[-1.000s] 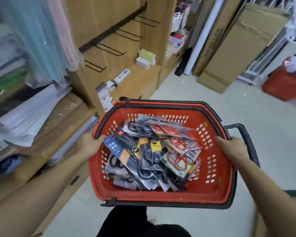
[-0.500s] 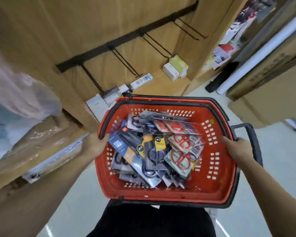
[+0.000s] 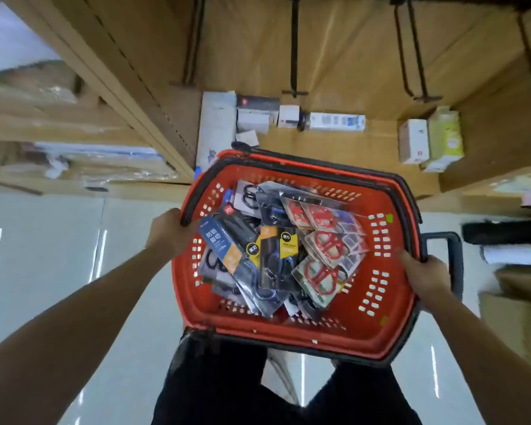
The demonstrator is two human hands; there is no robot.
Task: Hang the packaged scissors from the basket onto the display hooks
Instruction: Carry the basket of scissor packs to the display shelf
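I am holding a red plastic shopping basket with a black rim [image 3: 393,305] out in front of me, one hand on each short side. My left hand [image 3: 172,231] grips the rim on its side, with the fingers curled over the edge and hidden inside. My right hand [image 3: 426,274] clasps the opposite rim, its thumb lying along the inner edge, the fingers wrapped underneath where I cannot see them. Just beyond my right hand a black loop handle [image 3: 452,259] sticks out from the basket.

Between my hands, inside the basket, lies a loose heap of packaged scissors [image 3: 276,250]. Dark blue and black packs with orange and yellow labels lie nearer my left hand. Clear packs with red-handled scissors [image 3: 322,243] lie nearer my right.

Ahead of both hands, past the far rim, is a light wooden shelf [image 3: 350,148]. Black metal display hooks [image 3: 294,50] stand out from its back panel, all of them bare. On the shelf below them sit small cartons. A long white box [image 3: 336,122] lies ahead of the basket's middle. A white box [image 3: 413,141] touches a pale yellow-green one [image 3: 445,139] ahead of my right hand.

Under my arms are a glossy pale floor [image 3: 59,256] and my black trousers [image 3: 227,388].
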